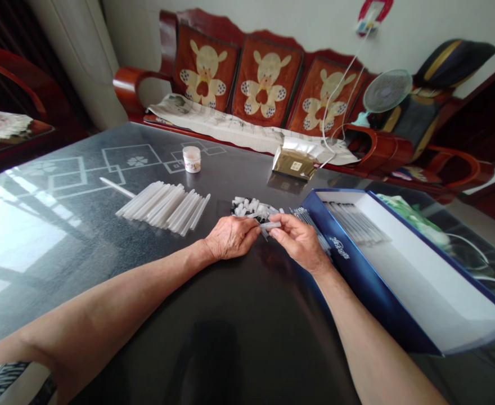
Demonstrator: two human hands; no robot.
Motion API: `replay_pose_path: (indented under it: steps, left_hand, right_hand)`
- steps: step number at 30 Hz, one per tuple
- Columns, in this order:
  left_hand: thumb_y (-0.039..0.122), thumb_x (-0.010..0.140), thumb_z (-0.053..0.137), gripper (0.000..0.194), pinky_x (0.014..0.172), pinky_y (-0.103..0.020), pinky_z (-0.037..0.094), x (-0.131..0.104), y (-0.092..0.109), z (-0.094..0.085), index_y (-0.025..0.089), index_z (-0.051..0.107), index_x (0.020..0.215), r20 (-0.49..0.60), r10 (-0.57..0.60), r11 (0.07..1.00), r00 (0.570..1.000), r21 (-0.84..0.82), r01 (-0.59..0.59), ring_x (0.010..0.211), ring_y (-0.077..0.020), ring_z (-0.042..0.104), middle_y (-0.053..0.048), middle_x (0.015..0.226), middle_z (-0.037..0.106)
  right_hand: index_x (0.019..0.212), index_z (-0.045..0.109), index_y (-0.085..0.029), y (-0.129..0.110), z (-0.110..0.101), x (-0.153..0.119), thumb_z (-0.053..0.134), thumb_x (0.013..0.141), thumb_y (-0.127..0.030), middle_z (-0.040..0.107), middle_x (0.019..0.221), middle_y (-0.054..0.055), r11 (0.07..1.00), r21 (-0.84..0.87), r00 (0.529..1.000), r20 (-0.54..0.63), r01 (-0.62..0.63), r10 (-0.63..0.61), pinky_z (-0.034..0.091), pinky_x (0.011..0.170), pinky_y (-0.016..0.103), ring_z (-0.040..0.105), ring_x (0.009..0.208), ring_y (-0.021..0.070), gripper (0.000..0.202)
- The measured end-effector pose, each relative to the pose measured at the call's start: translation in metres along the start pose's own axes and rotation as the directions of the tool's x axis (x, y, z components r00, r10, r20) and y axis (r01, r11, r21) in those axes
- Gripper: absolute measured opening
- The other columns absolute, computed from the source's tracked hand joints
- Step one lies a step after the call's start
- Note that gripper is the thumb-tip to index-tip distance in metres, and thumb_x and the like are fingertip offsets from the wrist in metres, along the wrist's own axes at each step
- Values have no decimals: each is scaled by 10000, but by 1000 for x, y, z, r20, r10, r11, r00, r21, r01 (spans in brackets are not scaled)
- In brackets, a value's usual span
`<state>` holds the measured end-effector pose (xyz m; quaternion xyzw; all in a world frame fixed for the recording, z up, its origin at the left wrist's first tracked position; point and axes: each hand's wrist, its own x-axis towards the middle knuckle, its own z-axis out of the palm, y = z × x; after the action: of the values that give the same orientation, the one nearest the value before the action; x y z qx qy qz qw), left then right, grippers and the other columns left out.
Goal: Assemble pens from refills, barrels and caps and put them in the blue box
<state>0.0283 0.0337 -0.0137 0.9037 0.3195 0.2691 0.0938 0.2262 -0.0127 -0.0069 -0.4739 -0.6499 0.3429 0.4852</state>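
Observation:
My right hand (301, 243) pinches a short translucent white tube (273, 225) between thumb and fingers. My left hand (234, 236) meets it from the other side, its fingers closed at the tube's left end; what sits in that grip is mostly hidden. Just beyond both hands lies a pile of small white and black plastic pieces (251, 207). To the left, a row of long translucent white pen barrels (163, 205) is spread side by side. Thin pen refills (313, 222) lie beside my right hand, against the blue box.
An open blue box (368, 281) with a white inside stands on the right, holding a row of thin refills (355, 222). A small white jar (192, 160) and a gold tissue pack (295, 162) stand farther back on the dark glossy table (188, 343). Behind is a wooden sofa (214, 132).

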Motion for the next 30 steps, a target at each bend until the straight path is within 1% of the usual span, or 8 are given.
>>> replay_pose_path:
  steps: [5, 10, 12, 17, 21, 26, 28, 30]
  left_hand:
    - [340, 966, 340, 330, 645, -248, 450, 0, 0, -1, 175, 599, 842, 4, 4, 1000, 1000, 2, -4, 699, -167, 640, -41, 749, 649]
    - [339, 970, 332, 334, 642, -251, 451, 1, 0, -2, 174, 603, 865, 40, 31, 999, 999, 12, -31, 708, -170, 644, -45, 766, 655]
    - [339, 973, 331, 334, 640, -252, 452, 1, 0, -2, 175, 608, 884, 50, 51, 999, 997, 18, -52, 707, -169, 645, -45, 777, 660]
    - [343, 983, 313, 361, 641, -247, 454, 0, -1, 0, 170, 614, 885, 31, 96, 993, 995, 69, -98, 722, -164, 646, -47, 785, 658]
    - [360, 986, 321, 359, 592, -241, 435, -2, 0, 1, 171, 612, 897, -10, 93, 984, 996, 155, -90, 705, -159, 642, -37, 770, 649]
    - [352, 986, 327, 357, 527, -228, 389, -2, 1, 0, 165, 614, 884, -31, 107, 964, 994, 248, -96, 663, -146, 624, -30, 731, 628]
    - [347, 988, 323, 360, 519, -225, 381, -2, 1, 0, 162, 619, 901, -26, 121, 958, 992, 266, -109, 663, -146, 619, -31, 735, 625]
    - [348, 990, 318, 362, 521, -224, 384, -1, 0, 0, 162, 625, 942, -27, 138, 953, 990, 274, -125, 672, -148, 617, -33, 745, 624]
  right_hand:
    - [1004, 681, -235, 0, -2, -1, 630, 838, -352, 735, 834, 21, 996, -86, 999, -13, -38, 37, 570, 763, 371, 708, 759, 200, 209]
    - [973, 683, -242, -4, -4, -2, 576, 869, -383, 734, 854, 25, 962, -273, 1000, -3, 23, -25, 563, 755, 369, 706, 776, 214, 205]
    - [968, 681, -241, -5, -3, -3, 552, 881, -387, 729, 833, 25, 949, -314, 999, -1, 32, -34, 560, 740, 358, 699, 764, 211, 213]
    - [925, 685, -208, -7, 4, -5, 538, 883, -407, 699, 716, 18, 968, -250, 998, -57, -29, 16, 546, 637, 304, 660, 633, 170, 251]
    - [886, 689, -175, -11, 11, -4, 576, 848, -424, 678, 674, 20, 984, -140, 989, -110, -114, 99, 528, 572, 270, 616, 560, 139, 276]
    - [849, 689, -160, -11, 15, -1, 608, 806, -446, 665, 649, 20, 976, -21, 969, -129, -217, 212, 508, 522, 256, 577, 515, 120, 300]
    - [855, 681, -159, -10, 15, 0, 598, 810, -444, 670, 658, 22, 972, -18, 966, -114, -234, 230, 506, 526, 256, 582, 524, 123, 300]
    - [858, 668, -166, -11, 13, 0, 564, 837, -426, 673, 667, 21, 975, -83, 976, -89, -205, 197, 508, 552, 262, 600, 554, 133, 281]
